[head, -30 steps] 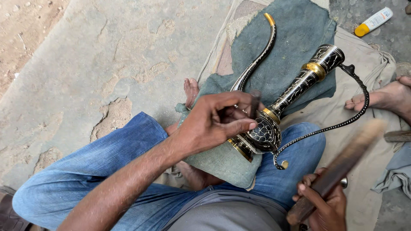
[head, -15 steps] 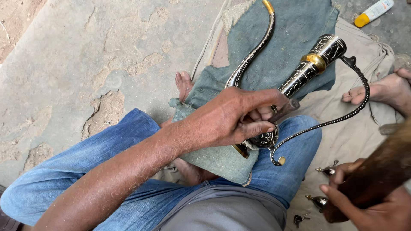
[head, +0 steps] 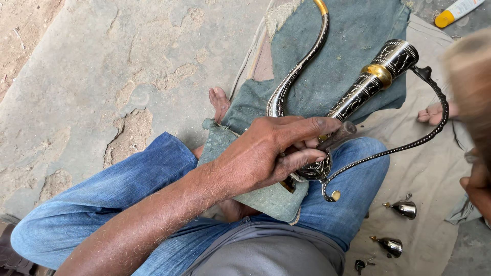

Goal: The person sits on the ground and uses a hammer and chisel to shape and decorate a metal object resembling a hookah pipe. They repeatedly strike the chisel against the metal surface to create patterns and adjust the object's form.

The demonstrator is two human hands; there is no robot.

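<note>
**Left hand pins an engraved metal vessel on the lap**

On the lap, over the blue jeans (head: 117, 204), lies a folded grey-green cloth pad (head: 266, 197), and the body of a black ewer with silver inlay (head: 365, 84) rests on it, probably so the metal neither slips nor marks the leg. The left hand (head: 266, 156) covers the round belly of the ewer, fingers curled down around it and around a short dark rod-like tool (head: 337, 137) that pokes out under the forefinger; the grip looks firm, a steadying hold rather than a lift. The belly itself is mostly hidden beneath that hand.

At the right edge the right hand (head: 476, 185) shows only as a sliver, clenched around a thick brownish object (head: 470, 82) that is blurred beyond recognition (it could be a wooden handle, I cannot tell).

Below the knee, on the beige sheet (head: 429, 168), stand two small bell-shaped metal pieces (head: 404, 208) and a smaller part cut off by the frame.

Farther out, the ewer's tall neck with its brass band slants up over a dark blue-grey cloth (head: 353, 36), its thin curved spout (head: 299, 66) sweeping toward the top edge and its slim dotted handle (head: 409, 145) looping right. Bare toes (head: 219, 99) peek from under the cloth; a white and yellow tube (head: 458, 10) lies in the far corner.
</note>
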